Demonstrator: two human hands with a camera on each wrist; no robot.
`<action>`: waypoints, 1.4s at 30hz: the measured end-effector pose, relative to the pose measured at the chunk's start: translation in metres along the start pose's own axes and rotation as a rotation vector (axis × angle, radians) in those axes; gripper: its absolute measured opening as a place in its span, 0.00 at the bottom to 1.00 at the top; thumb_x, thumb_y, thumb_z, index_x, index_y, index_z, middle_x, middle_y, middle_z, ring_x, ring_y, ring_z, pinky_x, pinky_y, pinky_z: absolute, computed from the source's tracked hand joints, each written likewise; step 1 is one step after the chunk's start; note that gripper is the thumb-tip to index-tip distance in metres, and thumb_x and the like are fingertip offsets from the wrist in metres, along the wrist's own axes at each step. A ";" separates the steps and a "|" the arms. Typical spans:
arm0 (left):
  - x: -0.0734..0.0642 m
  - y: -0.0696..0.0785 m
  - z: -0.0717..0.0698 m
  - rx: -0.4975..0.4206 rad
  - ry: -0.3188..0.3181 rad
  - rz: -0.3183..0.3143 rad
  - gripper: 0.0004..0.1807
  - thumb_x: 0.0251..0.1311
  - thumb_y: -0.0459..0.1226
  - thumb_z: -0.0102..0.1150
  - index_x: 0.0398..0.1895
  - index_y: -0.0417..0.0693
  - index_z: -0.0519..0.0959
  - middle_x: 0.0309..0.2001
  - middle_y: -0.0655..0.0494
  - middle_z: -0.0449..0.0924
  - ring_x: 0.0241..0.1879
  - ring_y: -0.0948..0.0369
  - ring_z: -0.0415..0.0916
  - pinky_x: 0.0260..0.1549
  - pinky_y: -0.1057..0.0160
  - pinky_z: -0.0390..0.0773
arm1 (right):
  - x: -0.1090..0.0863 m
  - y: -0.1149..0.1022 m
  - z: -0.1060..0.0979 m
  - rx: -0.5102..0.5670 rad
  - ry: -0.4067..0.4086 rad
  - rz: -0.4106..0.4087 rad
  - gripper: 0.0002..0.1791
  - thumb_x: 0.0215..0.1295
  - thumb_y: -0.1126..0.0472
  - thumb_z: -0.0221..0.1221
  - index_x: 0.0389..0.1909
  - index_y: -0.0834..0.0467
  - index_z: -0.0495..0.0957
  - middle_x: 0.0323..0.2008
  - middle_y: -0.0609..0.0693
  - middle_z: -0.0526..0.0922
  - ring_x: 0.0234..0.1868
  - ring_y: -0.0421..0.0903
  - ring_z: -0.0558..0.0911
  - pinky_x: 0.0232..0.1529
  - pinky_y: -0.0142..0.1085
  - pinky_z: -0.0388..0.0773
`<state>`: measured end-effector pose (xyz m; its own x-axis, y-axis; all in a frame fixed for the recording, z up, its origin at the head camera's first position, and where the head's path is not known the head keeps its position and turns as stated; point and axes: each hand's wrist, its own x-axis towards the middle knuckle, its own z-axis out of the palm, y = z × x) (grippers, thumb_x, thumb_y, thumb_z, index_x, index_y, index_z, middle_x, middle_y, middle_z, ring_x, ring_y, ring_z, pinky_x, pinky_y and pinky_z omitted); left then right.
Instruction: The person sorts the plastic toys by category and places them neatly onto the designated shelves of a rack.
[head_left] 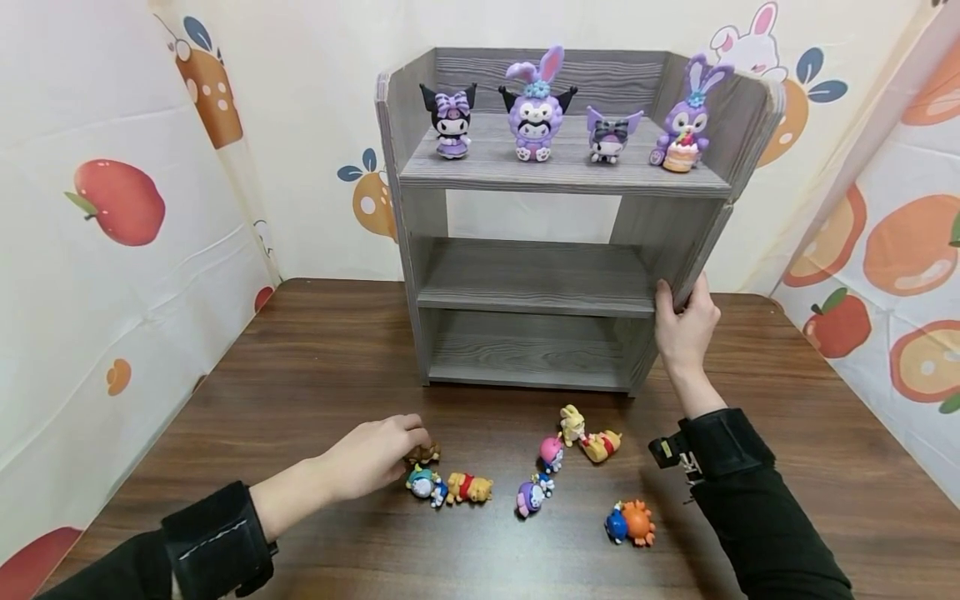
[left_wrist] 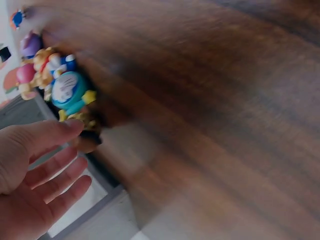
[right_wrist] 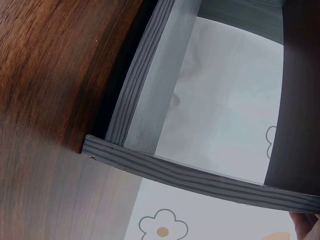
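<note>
My left hand (head_left: 378,454) reaches down to a small brown figurine (head_left: 424,454) lying on the table. In the left wrist view the thumb tip lies against that brown figurine (left_wrist: 86,121), while the other fingers hang loosely below; the index finger is mostly hidden. Right beside it lie a teal figurine (head_left: 422,481) and a yellow bear figurine (head_left: 469,487) in a red shirt. My right hand (head_left: 686,325) grips the right side panel of a grey wooden shelf (head_left: 525,275), thumb at its front edge. Only a bit of that hand shows in the right wrist view.
On the shelf's top board stand several purple figurines, among them one with a cake (head_left: 681,133). More small figurines lie in front: a yellow rabbit (head_left: 572,423), another bear (head_left: 602,446), a pink one (head_left: 551,453), a purple one (head_left: 529,498) and an orange crab-like one (head_left: 639,523).
</note>
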<state>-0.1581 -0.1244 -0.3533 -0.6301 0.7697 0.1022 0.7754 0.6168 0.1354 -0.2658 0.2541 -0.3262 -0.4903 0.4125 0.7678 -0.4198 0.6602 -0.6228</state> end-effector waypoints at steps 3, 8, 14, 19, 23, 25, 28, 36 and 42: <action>-0.001 -0.002 0.006 0.003 0.028 -0.020 0.16 0.37 0.23 0.59 0.33 0.45 0.75 0.31 0.58 0.71 0.30 0.64 0.72 0.25 0.66 0.73 | 0.000 0.000 0.000 0.003 -0.001 -0.002 0.13 0.55 0.63 0.54 0.39 0.69 0.73 0.27 0.62 0.78 0.22 0.26 0.67 0.22 0.21 0.59; 0.000 -0.005 0.015 -0.026 0.063 -0.051 0.15 0.39 0.24 0.62 0.33 0.44 0.74 0.33 0.56 0.71 0.32 0.62 0.73 0.27 0.65 0.74 | -0.001 0.000 0.000 0.007 0.003 0.009 0.13 0.55 0.63 0.54 0.39 0.68 0.73 0.26 0.62 0.78 0.21 0.27 0.67 0.22 0.22 0.59; 0.002 -0.009 0.021 -0.070 0.074 -0.091 0.15 0.42 0.25 0.63 0.34 0.44 0.73 0.34 0.56 0.71 0.32 0.62 0.73 0.29 0.65 0.74 | -0.001 0.000 0.000 0.009 -0.004 -0.002 0.13 0.56 0.63 0.54 0.39 0.68 0.73 0.26 0.62 0.78 0.22 0.25 0.67 0.21 0.21 0.59; 0.004 -0.012 0.022 -0.155 0.094 -0.107 0.14 0.42 0.23 0.61 0.33 0.43 0.73 0.34 0.56 0.71 0.31 0.62 0.72 0.29 0.67 0.74 | -0.001 0.000 0.000 0.012 0.003 -0.001 0.13 0.55 0.64 0.54 0.39 0.68 0.73 0.26 0.62 0.78 0.22 0.25 0.67 0.22 0.21 0.59; 0.007 -0.013 0.020 -0.178 0.114 -0.085 0.13 0.40 0.22 0.58 0.31 0.41 0.74 0.32 0.56 0.70 0.30 0.62 0.71 0.28 0.67 0.73 | -0.001 0.000 0.000 0.013 0.001 0.005 0.13 0.56 0.64 0.54 0.40 0.68 0.73 0.27 0.62 0.78 0.22 0.26 0.67 0.22 0.21 0.59; 0.009 -0.014 0.018 -0.158 0.109 -0.067 0.12 0.38 0.22 0.57 0.30 0.40 0.75 0.31 0.56 0.70 0.30 0.61 0.71 0.28 0.66 0.73 | -0.001 0.000 0.000 0.013 0.000 0.009 0.13 0.55 0.64 0.54 0.39 0.68 0.73 0.27 0.62 0.78 0.22 0.26 0.67 0.22 0.21 0.60; 0.014 -0.013 0.013 -0.101 0.086 -0.042 0.13 0.36 0.23 0.56 0.30 0.39 0.77 0.31 0.55 0.71 0.32 0.60 0.71 0.30 0.65 0.73 | -0.001 -0.001 0.000 0.013 0.001 0.007 0.13 0.55 0.64 0.54 0.39 0.69 0.73 0.26 0.61 0.78 0.22 0.27 0.67 0.22 0.21 0.59; 0.027 -0.004 0.005 -0.003 0.002 -0.003 0.11 0.34 0.22 0.59 0.26 0.41 0.78 0.26 0.57 0.69 0.29 0.60 0.70 0.26 0.67 0.71 | 0.000 0.000 -0.001 0.014 0.001 -0.006 0.13 0.56 0.64 0.54 0.40 0.69 0.73 0.27 0.62 0.78 0.22 0.24 0.67 0.22 0.20 0.60; 0.025 -0.004 0.006 0.001 0.002 -0.025 0.12 0.34 0.24 0.59 0.27 0.43 0.78 0.29 0.56 0.71 0.31 0.60 0.71 0.26 0.66 0.72 | 0.000 0.000 0.000 0.016 0.002 0.000 0.13 0.55 0.63 0.54 0.39 0.68 0.73 0.26 0.62 0.79 0.22 0.24 0.67 0.22 0.20 0.60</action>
<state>-0.1772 -0.1067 -0.3571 -0.6496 0.7535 0.1009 0.7593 0.6363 0.1367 -0.2656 0.2544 -0.3268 -0.4888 0.4136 0.7681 -0.4317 0.6504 -0.6250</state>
